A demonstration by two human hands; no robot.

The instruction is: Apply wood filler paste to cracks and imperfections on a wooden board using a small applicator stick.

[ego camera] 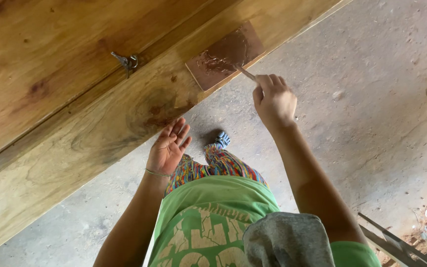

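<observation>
My right hand [274, 101] pinches a thin wooden stick [245, 73] over the wet brown square patch [225, 54]; my left hand [168, 147], fingers spread, touches the varnished wooden worktop [75, 94].

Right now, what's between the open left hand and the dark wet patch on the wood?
In the head view, only bare varnished plank with a dark knot lies between the left hand and the wet patch.

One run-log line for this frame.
right hand: grips thin stick on wet reddish-brown patch | left hand: open, at varnished wooden plank edge
</observation>
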